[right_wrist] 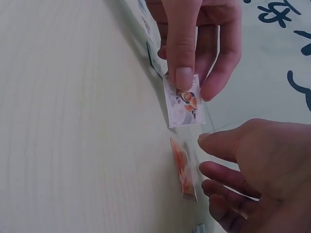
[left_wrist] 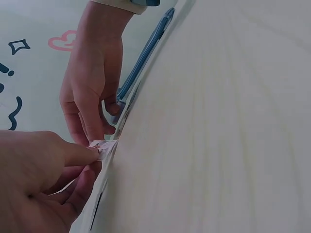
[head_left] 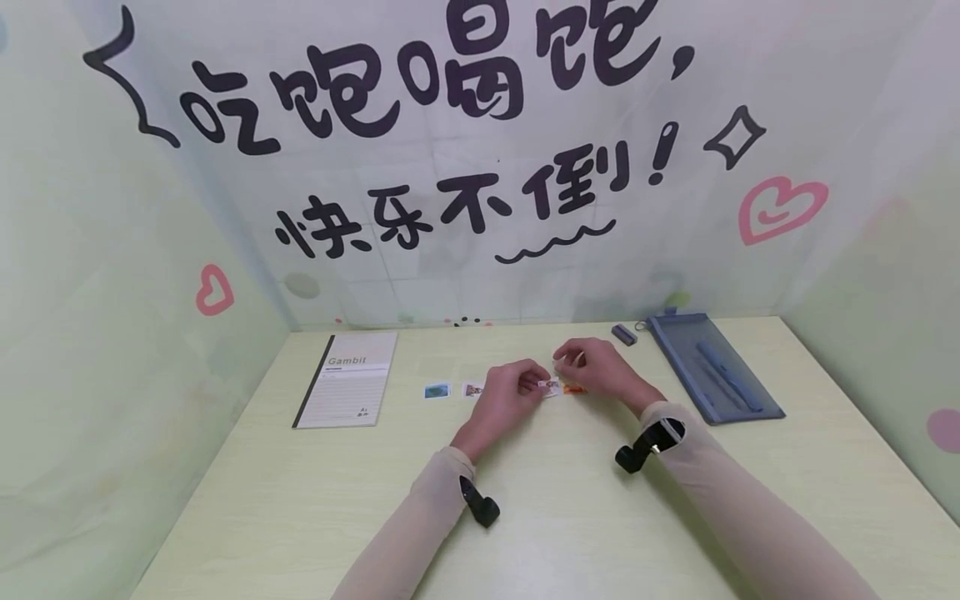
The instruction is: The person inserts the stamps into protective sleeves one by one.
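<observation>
backdrop (head_left: 450,287): pale, printed with black chinese lettering and pink hearts, behind a light wood-grain bench (head_left: 570,517).
pinched stamp (right_wrist: 187,109): small, near square, with a white border, toothed along the edge that shows best; an orange and brown figure sits on a pale grey ground, too blurred to name.
its place: near the middle of the row, tilted up off the flat; whether its lower edge touches the bench, i cannot tell.
left hand (head_left: 510,396): pinching that stamp by one edge, thumb and fingers closed on it, a fingertip covering part of the picture.
right hand (head_left: 603,367): fingers loosely bent and spread apart, nothing between them, just beside the orange stamp (right_wrist: 182,167).
orange stamp: lying on the bench near the pinched one, vivid orange to red with a thin pale margin.
row's left end: a blue-green stamp (head_left: 437,391), white-edged; next, a reddish-brown stamp (head_left: 472,390) partly behind the left hand.
bench sides: a "gambit" notebook (head_left: 348,381) at left, a blue mesh pouch (head_left: 678,342) holding a blue pen (head_left: 727,379) at right.
</observation>
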{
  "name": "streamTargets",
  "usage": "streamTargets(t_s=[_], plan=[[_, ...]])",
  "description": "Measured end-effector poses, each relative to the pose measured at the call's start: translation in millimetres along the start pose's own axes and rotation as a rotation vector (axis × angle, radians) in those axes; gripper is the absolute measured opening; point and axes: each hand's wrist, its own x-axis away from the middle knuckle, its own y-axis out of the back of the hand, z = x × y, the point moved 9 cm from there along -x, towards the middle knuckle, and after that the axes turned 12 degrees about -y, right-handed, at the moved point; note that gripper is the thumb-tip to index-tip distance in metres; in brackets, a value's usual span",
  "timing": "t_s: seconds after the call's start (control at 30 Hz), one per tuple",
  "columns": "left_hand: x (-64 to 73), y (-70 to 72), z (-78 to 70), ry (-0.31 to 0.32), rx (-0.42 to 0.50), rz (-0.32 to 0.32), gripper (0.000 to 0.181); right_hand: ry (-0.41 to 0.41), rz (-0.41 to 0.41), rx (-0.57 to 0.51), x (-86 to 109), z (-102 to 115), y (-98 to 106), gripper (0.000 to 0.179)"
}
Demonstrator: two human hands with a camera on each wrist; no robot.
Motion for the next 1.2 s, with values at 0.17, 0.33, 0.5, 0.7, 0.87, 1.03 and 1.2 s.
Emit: streamTargets(t_s=[0.17,0.33,0.5,0.7,0.87,1.03,1.2], plan=[[2.0,2.4,4.6,0.003,0.018,-0.005,0.014,-0.056,-0.01,-0.021,-9.4,-3,-6,0.025],[2.0,3.3,6.9,0.007,0.012,-0.011,0.015,-0.131,0.003,-0.016,-15.3,-9,-7,0.022],[1.6,4.2,9.2,0.041,0.032,-0.019,0.016,-0.141,0.021,-0.005,-17.3,-9,-7,0.015],[2.4,5.0,11.1,0.071,0.051,-0.025,0.018,-0.128,0.029,0.008,-18.5,-7,-9,0.012],[3.5,6.6,10.8,0.083,0.059,-0.035,0.017,-0.106,0.023,-0.01,-16.0,-5,-7,0.009],[3.8,7.3,10.8,0.088,0.067,-0.039,0.017,-0.063,0.001,-0.076,-12.9,-5,-4,0.009],[3.4,7.0,11.3,0.083,0.074,-0.04,0.018,-0.039,-0.017,-0.134,-10.6,-7,-4,0.02]])
